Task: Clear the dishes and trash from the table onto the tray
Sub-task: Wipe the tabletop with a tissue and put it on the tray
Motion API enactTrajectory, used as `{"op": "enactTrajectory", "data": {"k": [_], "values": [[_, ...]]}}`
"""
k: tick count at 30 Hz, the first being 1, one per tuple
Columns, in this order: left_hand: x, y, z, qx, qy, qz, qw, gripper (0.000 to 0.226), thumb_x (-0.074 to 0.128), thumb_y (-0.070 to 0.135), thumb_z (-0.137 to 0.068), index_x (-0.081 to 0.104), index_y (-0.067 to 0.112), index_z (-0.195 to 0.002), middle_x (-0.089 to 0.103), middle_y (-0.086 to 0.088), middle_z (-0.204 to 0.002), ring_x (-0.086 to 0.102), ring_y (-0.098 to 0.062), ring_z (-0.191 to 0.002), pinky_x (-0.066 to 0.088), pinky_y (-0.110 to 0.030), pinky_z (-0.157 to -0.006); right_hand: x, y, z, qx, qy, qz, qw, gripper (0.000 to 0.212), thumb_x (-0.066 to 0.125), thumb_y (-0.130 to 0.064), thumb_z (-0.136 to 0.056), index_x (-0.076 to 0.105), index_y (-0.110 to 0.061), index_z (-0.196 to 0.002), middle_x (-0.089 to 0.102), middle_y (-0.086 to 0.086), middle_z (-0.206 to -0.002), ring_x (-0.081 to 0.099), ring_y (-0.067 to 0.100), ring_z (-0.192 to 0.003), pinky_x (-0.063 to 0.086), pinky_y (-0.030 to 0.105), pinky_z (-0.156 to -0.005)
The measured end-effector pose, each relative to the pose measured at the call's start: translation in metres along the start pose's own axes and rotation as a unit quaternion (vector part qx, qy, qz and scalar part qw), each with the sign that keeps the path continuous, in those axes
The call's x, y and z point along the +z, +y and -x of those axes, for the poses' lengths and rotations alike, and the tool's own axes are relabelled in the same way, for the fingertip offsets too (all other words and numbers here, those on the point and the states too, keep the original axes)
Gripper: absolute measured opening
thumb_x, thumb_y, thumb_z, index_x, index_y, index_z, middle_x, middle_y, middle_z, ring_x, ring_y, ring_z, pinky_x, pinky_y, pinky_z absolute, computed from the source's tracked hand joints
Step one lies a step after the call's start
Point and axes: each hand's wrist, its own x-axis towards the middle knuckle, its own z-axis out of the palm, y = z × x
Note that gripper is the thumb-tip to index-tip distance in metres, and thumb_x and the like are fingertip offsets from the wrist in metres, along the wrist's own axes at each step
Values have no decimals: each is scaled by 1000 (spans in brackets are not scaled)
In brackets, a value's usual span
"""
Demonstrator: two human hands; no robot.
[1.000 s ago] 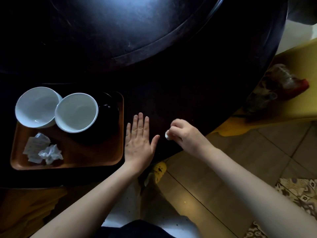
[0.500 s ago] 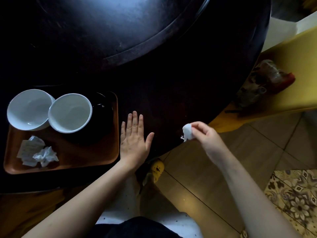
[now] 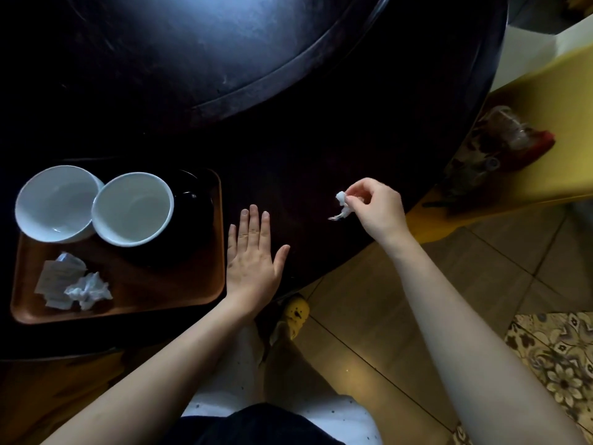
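Note:
A brown tray (image 3: 160, 303) lies on the dark table at the left. It carries two white bowls (image 3: 54, 203) (image 3: 133, 208), a dark dish (image 3: 192, 216) and crumpled paper (image 3: 86, 289) next to a folded slip (image 3: 56, 281). My left hand (image 3: 253, 258) rests flat on the table just right of the tray, fingers spread, holding nothing. My right hand (image 3: 375, 208) pinches a small white scrap of tissue (image 3: 342, 203) above the table near its front right edge.
The round dark table (image 3: 321, 139) has a raised turntable (image 3: 192, 43) in the middle. A yellow chair (image 3: 545, 123) with a plastic bottle (image 3: 507, 133) stands at the right. Tiled floor and a patterned rug (image 3: 558, 364) lie below.
My right hand has lifted the tissue scrap off the table and moved it right and up. The left hand stays flat beside the tray.

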Motion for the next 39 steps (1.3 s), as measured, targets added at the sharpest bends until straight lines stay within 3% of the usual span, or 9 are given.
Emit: {"op": "enactTrajectory", "data": {"k": [3, 7, 12, 16, 19, 26, 33, 35, 39], "values": [[-2, 0, 1, 1, -1, 7, 1000, 72, 8, 55, -87, -5, 13, -143, -15, -5, -152, -13, -18, -143, -21, -29, -111, 5, 8, -7, -86, 82, 102, 988, 11, 60, -7, -85, 66, -6, -94, 60, 13, -102, 56, 28, -95, 51, 35, -79], [-4, -4, 0, 23, -8, 15, 1000, 70, 11, 53, -88, -5, 12, -142, -16, -6, -152, -14, -19, -143, -21, -29, -111, 11, 14, -1, -193, 71, 152, 967, 17, 56, -4, -86, 66, -2, -100, 62, 17, -97, 58, 30, -91, 53, 38, -75], [-4, 0, 19, 33, -25, 31, 999, 71, 12, 54, -90, -2, 10, -144, -12, -9, -153, -16, -20, -144, -19, -31, -113, 18, 22, 11, -185, 76, 167, 966, 24, 60, -13, -87, 64, -3, -108, 61, 15, -100, 55, 29, -95, 52, 34, -76], [5, 3, 51, 23, -11, -8, 1000, 72, 6, 54, -93, 12, 5, -146, 6, -16, -156, 0, -23, -144, -4, -37, -117, 27, 20, 30, -196, 79, 140, 967, 16, 61, -8, -87, 67, -3, -101, 62, 12, -92, 56, 26, -86, 54, 34, -74], [12, -4, 66, 31, -13, -29, 999, 71, 8, 53, -95, 13, 5, -147, 7, -16, -156, 7, -26, -145, 1, -38, -118, 36, 17, 65, -222, 38, 128, 966, 15, 61, -7, -87, 68, -3, -99, 62, 10, -88, 55, 23, -82, 54, 31, -71], [22, -9, 68, 44, 19, -37, 998, 67, 9, 51, -95, 9, 8, -147, -16, -9, -157, -6, -19, -146, 3, -38, -119, 34, 7, 94, -279, -80, 85, 953, 16, 60, -5, -85, 69, -5, -98, 65, 8, -90, 58, 19, -85, 56, 30, -76], [25, -9, 68, 39, 23, -43, 998, 68, 8, 52, -95, 5, 9, -148, -16, -8, -157, -5, -19, -146, 3, -39, -118, 61, -46, -26, -223, 22, 47, 973, 15, 62, -14, -87, 71, -9, -97, 65, 9, -94, 58, 23, -89, 37, 17, -77], [25, -10, 68, 45, 23, -42, 998, 69, 8, 53, -94, 1, 10, -148, -15, -8, -157, 0, -21, -146, 4, -39, -118, 76, -51, -36, -217, 19, 70, 974, 15, 60, -11, -87, 72, -9, -96, 66, 8, -96, 57, 25, -91, 37, 19, -75], [23, -15, 67, 60, 21, -43, 997, 69, 9, 53, -95, 4, 10, -148, -9, -9, -157, 5, -21, -146, 5, -38, -118, 80, -41, -5, -294, 13, 88, 952, 14, 62, -8, -85, 73, -8, -93, 67, 9, -90, 58, 25, -83, 49, 25, -70]]}}
